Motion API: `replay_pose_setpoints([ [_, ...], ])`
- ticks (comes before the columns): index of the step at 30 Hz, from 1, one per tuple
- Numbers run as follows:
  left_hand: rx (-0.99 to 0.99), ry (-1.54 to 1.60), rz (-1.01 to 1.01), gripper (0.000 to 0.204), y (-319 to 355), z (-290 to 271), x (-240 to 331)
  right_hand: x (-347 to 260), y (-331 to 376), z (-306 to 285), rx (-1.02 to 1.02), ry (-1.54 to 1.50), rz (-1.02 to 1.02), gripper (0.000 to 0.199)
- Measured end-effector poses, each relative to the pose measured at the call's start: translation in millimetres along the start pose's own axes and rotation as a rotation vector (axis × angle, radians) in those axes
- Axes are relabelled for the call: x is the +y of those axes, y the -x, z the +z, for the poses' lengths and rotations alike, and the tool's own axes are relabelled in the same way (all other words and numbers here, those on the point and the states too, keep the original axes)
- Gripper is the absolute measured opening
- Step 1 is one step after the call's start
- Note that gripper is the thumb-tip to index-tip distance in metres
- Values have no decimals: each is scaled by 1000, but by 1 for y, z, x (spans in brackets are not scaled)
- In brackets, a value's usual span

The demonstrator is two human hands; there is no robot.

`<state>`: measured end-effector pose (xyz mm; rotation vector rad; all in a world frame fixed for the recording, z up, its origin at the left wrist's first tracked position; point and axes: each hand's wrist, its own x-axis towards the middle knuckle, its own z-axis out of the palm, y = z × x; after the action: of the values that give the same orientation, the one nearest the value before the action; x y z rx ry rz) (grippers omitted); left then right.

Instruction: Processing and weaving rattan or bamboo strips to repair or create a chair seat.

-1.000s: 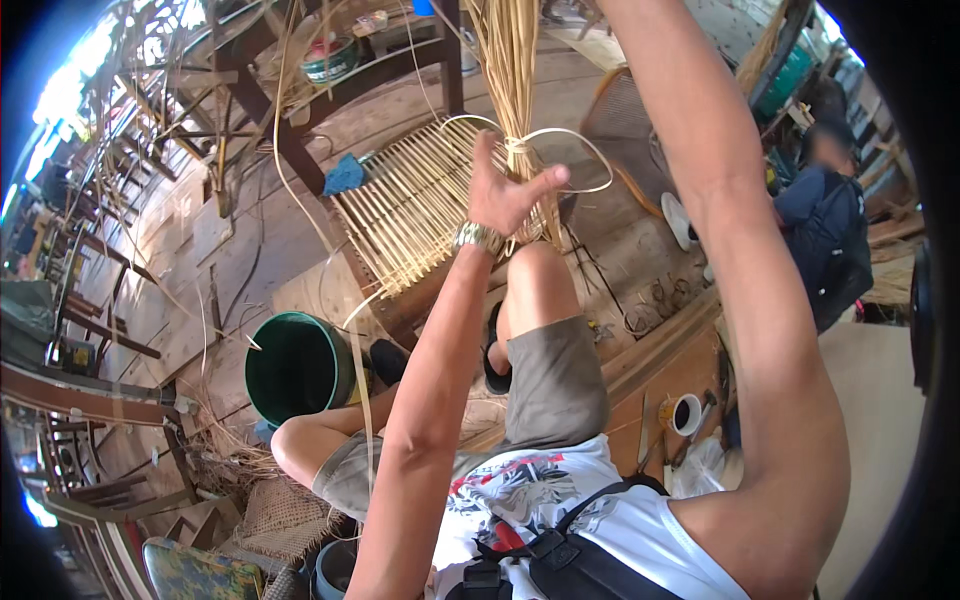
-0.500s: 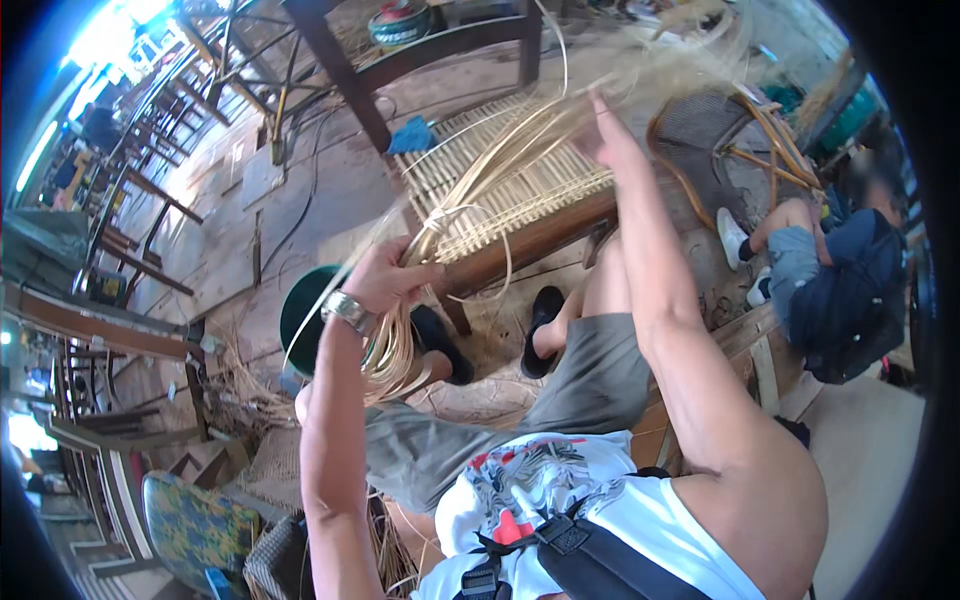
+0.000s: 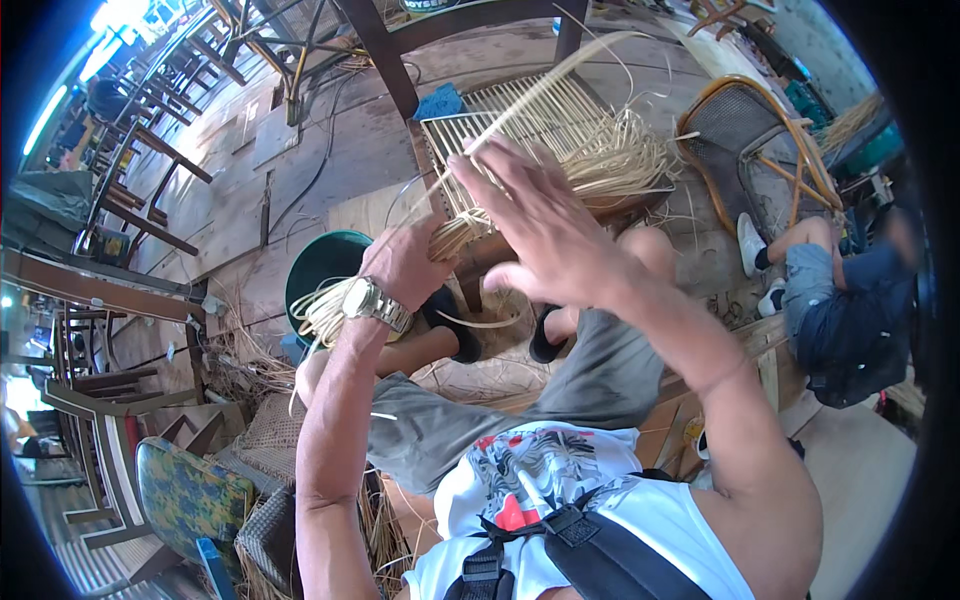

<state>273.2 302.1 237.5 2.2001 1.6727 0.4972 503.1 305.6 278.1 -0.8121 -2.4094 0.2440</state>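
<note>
A bundle of pale cane strips [image 3: 625, 155] lies across the seat of a dark wooden chair [image 3: 408, 85]. Its other end, curled into loops, hangs over a dark green bucket [image 3: 318, 262]. My left hand [image 3: 408, 260], with a metal watch on the wrist, is wrapped round the middle of the bundle. Just right of it, above the bundle, my right hand [image 3: 550, 225] is open with its fingers stretched out. One loose strip runs up past its fingertips; whether they touch it is unclear. Parallel strips [image 3: 520, 100] span the chair seat, partly hidden by the bundle and my right hand.
A blue cloth [image 3: 438, 102] rests on the seat's far left corner. A cane-backed chair [image 3: 745, 125] lies to the right, near a seated person [image 3: 835, 300] in dark clothing. A camouflage-patterned cushion [image 3: 190, 505] stands at lower left. Cane scraps litter the floor.
My right hand has come back from the far end of the bundle toward my left hand, and its fingers have spread. The far end of the bundle now rests on the seat.
</note>
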Motion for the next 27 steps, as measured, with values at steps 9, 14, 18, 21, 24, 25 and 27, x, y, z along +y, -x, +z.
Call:
replay_pose_setpoints([
  [9,-162,18,-173,36,44,1,-63,284,-18,-94,538,-722,908,75],
  [14,-316,77,-182,41,47,-3,-62,91,-43,-35,246,-132,206,71],
  [18,-23,77,-139,39,44,7,-28,0,-21,51,-237,183,-214,86],
  [21,-181,159,-187,46,69,12,16,8,-20,52,-504,127,-8,40],
  [24,-357,917,-126,80,131,64,6,20,-12,28,-241,83,-242,16],
  [25,-588,1242,-209,87,139,69,3,20,-14,24,-164,61,-249,17],
  [27,-794,1703,-222,104,157,85,-11,21,-20,16,-151,91,-234,18],
])
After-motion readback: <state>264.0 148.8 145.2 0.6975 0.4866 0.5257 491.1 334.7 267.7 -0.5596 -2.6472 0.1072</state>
